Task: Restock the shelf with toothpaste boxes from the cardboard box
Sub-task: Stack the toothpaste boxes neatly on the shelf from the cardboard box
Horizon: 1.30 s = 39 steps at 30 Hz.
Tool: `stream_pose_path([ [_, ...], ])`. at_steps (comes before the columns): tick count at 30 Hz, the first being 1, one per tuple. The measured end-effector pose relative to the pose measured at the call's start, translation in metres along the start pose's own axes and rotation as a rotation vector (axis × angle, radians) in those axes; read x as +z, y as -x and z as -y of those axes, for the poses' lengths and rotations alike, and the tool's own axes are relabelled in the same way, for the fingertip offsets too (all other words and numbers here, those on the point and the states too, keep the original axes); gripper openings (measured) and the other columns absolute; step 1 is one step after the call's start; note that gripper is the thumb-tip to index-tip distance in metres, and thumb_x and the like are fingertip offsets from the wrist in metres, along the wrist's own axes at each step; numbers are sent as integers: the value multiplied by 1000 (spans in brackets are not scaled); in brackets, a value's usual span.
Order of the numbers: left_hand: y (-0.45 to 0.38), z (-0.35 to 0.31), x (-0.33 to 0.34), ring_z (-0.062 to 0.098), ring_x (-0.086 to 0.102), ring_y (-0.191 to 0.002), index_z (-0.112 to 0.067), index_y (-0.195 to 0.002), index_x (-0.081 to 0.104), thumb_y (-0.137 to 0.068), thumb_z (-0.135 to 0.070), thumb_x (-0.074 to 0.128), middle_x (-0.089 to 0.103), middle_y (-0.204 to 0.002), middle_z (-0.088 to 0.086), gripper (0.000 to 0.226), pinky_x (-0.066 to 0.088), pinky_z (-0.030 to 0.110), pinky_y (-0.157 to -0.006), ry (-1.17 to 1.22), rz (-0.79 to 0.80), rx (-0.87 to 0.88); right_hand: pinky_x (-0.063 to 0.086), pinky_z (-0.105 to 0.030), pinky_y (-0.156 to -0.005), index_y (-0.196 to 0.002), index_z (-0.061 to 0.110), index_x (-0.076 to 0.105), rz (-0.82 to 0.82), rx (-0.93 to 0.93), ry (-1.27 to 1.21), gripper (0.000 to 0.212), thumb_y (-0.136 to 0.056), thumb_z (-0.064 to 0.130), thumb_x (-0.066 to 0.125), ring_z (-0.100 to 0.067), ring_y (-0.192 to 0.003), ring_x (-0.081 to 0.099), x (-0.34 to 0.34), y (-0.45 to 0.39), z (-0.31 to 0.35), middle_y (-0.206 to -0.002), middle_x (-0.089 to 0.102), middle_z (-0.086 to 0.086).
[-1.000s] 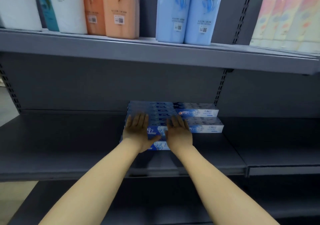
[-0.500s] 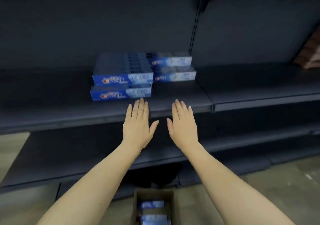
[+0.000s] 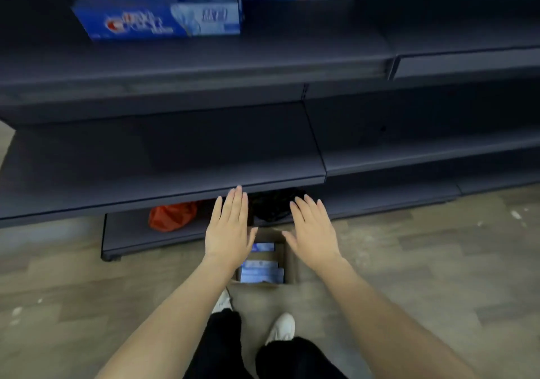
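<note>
cardboard box [image 3: 293, 264]: toothpaste boxes [image 3: 262, 272] inside | left hand [image 3: 229, 229], right hand [image 3: 314, 229] grip: wide, empty

Blue toothpaste boxes [image 3: 163, 19] lie flat and stacked on the dark shelf [image 3: 204, 63] at 12 o'clock, while more toothpaste boxes [image 3: 261, 272] lie inside the open brown cardboard box [image 3: 289, 261] on the floor at centre.

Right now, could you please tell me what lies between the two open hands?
In the head view, the open brown cardboard box on the floor shows between the left hand and right hand, with blue toothpaste boxes inside it.
</note>
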State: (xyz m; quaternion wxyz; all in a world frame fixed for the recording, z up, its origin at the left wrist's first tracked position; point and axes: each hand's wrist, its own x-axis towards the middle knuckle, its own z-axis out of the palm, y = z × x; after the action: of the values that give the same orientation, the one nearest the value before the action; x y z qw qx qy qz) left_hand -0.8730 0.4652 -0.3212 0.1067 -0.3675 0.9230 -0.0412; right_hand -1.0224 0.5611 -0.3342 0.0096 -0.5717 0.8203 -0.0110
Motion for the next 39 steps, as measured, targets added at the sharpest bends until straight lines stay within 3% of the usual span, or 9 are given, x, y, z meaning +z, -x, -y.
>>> stream_pose_path([
  [4,-2,-13,55,25,36,-138,-1,-139,42,-78,-45,67,37,-149,13,79,23,41,-115,75,142,-30,55,-45,-82,-96,7,75,189,-15,-53,73,-36,45,91,-24,-95,70,61,16,-1,-97,73,-5],
  [6,-4,-18,92,25,16,-145,1,-147,20,-91,-41,51,16,-157,14,77,10,40,-119,98,188,-3,56,-43,-80,-92,7,76,280,3,-104,72,-32,46,92,-23,-91,71,95,17,0,-93,73,-4],
  [8,-12,-25,129,23,-4,-147,-3,-150,-1,-99,-36,34,-5,-159,11,70,-6,37,-118,156,315,-1,52,-42,-91,-104,4,72,324,29,-103,71,-46,43,89,-26,-102,67,129,15,0,-105,71,-9],
  [10,-21,-31,165,21,-6,-147,-4,-150,-2,-100,-36,31,-7,-159,9,68,-8,36,-118,190,355,-20,29,-39,-113,-134,0,50,406,22,-158,69,-78,34,71,-28,-132,43,163,12,1,-138,50,-15],
  [13,-41,-37,221,19,-4,-147,-5,-151,1,-99,-37,34,-3,-159,7,69,-6,34,-119,286,397,-69,15,-29,-116,-147,6,25,513,64,-273,62,-95,29,50,-21,-142,21,216,7,3,-154,24,-5],
  [20,-82,-39,349,18,-2,-147,-6,-151,0,-98,-37,38,-3,-159,7,72,-3,33,-119,298,487,-35,17,-27,-115,-149,7,18,627,132,-334,67,-95,26,51,-24,-138,25,347,-11,16,-155,20,-8],
  [29,-129,-60,493,21,5,-147,-6,-151,4,-95,-32,48,3,-159,8,76,2,33,-119,258,612,26,19,-29,-115,-145,2,24,654,166,-310,58,-96,23,48,-26,-140,25,506,-48,19,-151,27,-14],
  [34,-144,-57,544,22,10,-146,-6,-150,10,-92,-30,56,8,-158,9,78,6,34,-118,311,635,-34,24,-31,-113,-144,9,28,683,140,-192,62,-91,24,57,-25,-138,28,565,-66,18,-148,29,-11],
  [39,-155,-64,572,22,19,-144,-6,-148,18,-90,-23,57,19,-156,10,72,11,34,-117,231,621,52,29,-32,-112,-139,8,36,673,74,-159,54,-89,9,54,-25,-134,34,606,-74,19,-143,38,-11],
])
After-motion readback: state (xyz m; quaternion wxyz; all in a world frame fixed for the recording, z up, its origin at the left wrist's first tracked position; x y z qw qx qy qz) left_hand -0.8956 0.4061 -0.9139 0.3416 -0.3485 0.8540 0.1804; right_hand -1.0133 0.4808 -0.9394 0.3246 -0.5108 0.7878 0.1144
